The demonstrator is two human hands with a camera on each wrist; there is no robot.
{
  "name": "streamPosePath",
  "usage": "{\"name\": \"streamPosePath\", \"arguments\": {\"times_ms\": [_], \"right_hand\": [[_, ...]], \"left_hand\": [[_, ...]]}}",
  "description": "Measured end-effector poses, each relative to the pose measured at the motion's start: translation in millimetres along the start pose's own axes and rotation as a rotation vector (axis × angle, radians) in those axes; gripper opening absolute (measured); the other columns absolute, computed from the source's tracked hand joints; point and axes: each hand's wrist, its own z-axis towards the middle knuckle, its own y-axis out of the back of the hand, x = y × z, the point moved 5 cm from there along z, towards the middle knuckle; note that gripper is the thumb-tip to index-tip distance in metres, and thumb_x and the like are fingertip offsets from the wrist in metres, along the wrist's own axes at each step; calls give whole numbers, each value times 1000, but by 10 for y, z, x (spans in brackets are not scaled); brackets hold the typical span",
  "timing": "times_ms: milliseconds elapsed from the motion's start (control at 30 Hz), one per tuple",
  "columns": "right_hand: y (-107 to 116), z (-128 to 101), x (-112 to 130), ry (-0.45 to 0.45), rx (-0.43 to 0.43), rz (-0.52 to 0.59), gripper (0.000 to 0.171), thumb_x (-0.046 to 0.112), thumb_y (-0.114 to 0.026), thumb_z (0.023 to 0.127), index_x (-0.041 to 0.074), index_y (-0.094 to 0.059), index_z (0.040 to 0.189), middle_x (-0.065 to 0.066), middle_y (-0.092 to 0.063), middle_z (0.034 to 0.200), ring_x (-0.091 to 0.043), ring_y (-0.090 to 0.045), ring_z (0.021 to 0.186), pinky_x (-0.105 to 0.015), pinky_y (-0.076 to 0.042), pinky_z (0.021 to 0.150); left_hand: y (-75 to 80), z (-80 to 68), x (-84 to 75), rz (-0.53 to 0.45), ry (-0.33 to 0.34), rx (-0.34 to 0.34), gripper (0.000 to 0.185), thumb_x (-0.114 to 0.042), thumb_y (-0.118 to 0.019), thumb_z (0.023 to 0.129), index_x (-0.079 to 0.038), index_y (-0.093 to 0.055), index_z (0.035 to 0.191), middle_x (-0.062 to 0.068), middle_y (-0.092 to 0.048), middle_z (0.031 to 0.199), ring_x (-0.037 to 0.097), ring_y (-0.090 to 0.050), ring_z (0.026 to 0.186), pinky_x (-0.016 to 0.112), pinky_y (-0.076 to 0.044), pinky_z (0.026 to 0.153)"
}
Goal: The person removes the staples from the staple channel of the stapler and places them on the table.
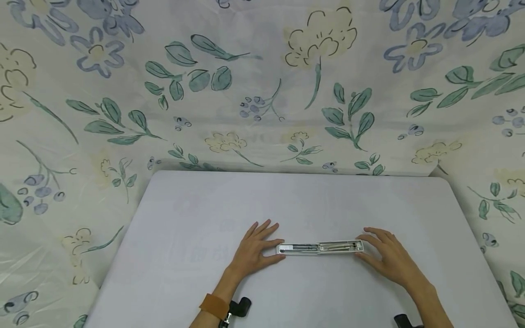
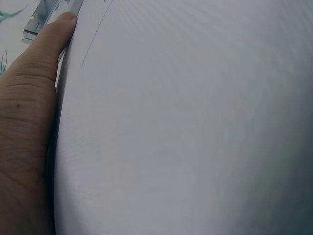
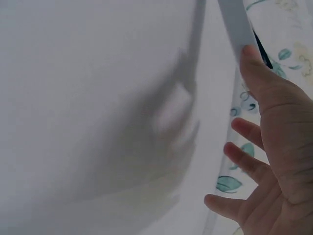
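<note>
My left hand (image 1: 255, 248) and right hand (image 1: 387, 257) lie flat and open, touching each end of the long clear case (image 1: 320, 248) on the tabletop (image 1: 197, 214), so I think I must next take hold.

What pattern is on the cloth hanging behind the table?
The backdrop cloth is cream with blue and pale yellow flowers and green leaves, clearest in the head view.

Contents of the narrow clear case (image 1: 320, 247) too small to identify from the head view; left wrist view crops the case (image 2: 46, 13) at its top edge, with the left hand (image 2: 27, 137) partly out of frame
</note>
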Motion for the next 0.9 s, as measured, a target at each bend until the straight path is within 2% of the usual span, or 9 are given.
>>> {"name": "streamPosePath", "arguments": {"times_ms": [100,267,467,633,800,900], "right_hand": [[89,48,31,52,8,-16,47,26,-91,72,18,-73,116,-18,-68,130,-42,-63,118,-62,-55,98],[231,209,121,128,37,-50,57,31,-91,72,21,-70,125,-16,-65,137,-41,-61,123,-63,-55,98],[237,462,361,255,64,-97,58,34,-88,76,22,-69,129,-15,-65,139,-41,-62,124,-63,-55,100],[85,681,671,418,130,-128,54,37,-84,81,27,-68,132,-11,-65,141,-35,-64,124,-57,-57,103],[-197,824,993,628,257,-188,47,33,-78,89,35,-65,135,-5,-61,146,-27,-64,125,-47,-60,102],[-348,865,1121,724,309,-246,45,31,-76,92,39,-65,135,-3,-59,148,-23,-64,126,-42,-61,99]], "left_hand": [[-3,4,0,0,-2,-2,47,-54,-81,80,-29,-77,120,-2,-58,151,23,-44,150,48,-29,130],[-3,9,-3,-6,-2,-3,47,-54,-81,80,-29,-76,120,-2,-58,152,23,-44,151,48,-28,131],[-3,5,11,11,7,8,48,-55,-80,80,-30,-76,121,-2,-57,152,22,-43,151,47,-27,131],[9,-2,13,7,9,16,48,-56,-80,81,-30,-76,121,-2,-57,152,23,-43,151,48,-27,131],[5,-13,16,19,4,22,48,-56,-80,81,-30,-76,121,-3,-57,152,23,-43,151,49,-28,131],[1,-18,7,2,-10,19,48,-55,-80,81,-30,-76,121,-1,-57,152,24,-43,151,50,-28,130]]}}
